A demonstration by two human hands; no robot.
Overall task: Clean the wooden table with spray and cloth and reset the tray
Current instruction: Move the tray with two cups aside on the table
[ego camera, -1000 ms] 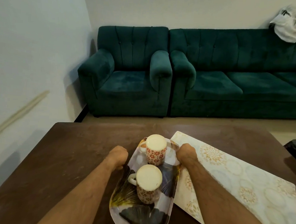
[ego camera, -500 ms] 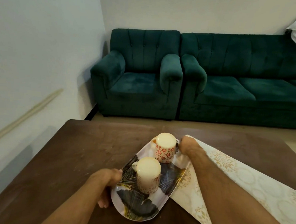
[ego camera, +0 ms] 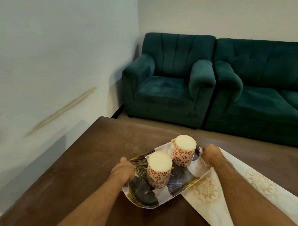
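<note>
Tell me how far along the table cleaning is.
Done: nothing visible; the table looks dusty. In hand: the left hand and right hand grip the tray with two mugs. Left: clear tray and runner, spray, wipe, reset; no spray or cloth in view.

I see a dark green tufted armchair [ego camera: 169, 79] in the corner, a matching sofa [ego camera: 266, 92] touching its right side. Pale walls [ego camera: 53, 45] meet behind the armchair, a long tan scuff [ego camera: 63, 110] to its left; beige floor [ego camera: 230, 135] runs in front.
</note>
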